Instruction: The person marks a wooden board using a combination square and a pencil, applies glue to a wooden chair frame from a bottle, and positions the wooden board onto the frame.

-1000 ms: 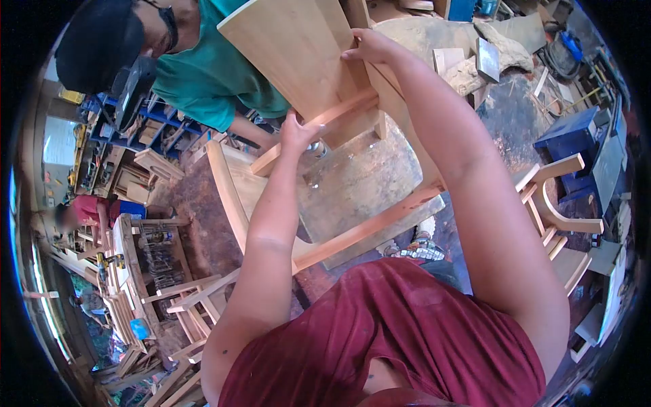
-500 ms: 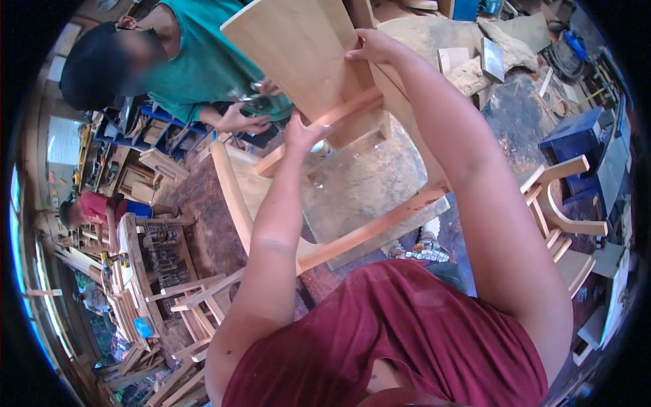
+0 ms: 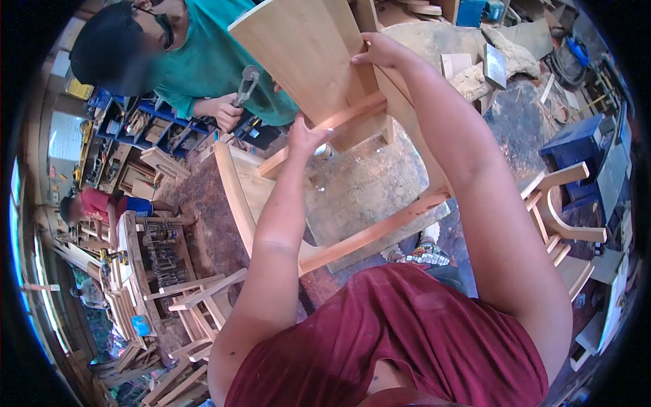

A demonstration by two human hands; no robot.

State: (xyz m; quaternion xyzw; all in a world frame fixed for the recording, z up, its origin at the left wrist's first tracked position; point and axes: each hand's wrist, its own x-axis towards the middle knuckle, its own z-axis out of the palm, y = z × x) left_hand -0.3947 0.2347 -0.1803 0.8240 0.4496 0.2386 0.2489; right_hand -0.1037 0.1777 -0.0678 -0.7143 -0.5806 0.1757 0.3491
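My left hand (image 3: 306,138) is wrapped round a wooden rail (image 3: 352,114) of a large pale wood frame, its thumb lying along the rail. Higher up, my right hand (image 3: 380,51) grips the edge of the frame beside a wide flat panel (image 3: 305,51). A curved leg (image 3: 234,193) stands on the left of the frame, and a long front bar (image 3: 373,237) runs below between my forearms. Across the frame a person in a green shirt (image 3: 224,51) holds a metal tool (image 3: 248,83) upright in one hand.
Under the frame lies a stained board (image 3: 366,176). Wooden chair parts (image 3: 559,203) stand at the right, near a blue box (image 3: 573,142). A workbench with clamps (image 3: 163,251) and another person (image 3: 95,207) are at the left. Wood scraps (image 3: 495,64) lie at the upper right.
The co-worker's hand has come up from beside the rail and now holds the metal tool near the panel. My hands keep their hold on the frame; the view has shifted slightly.
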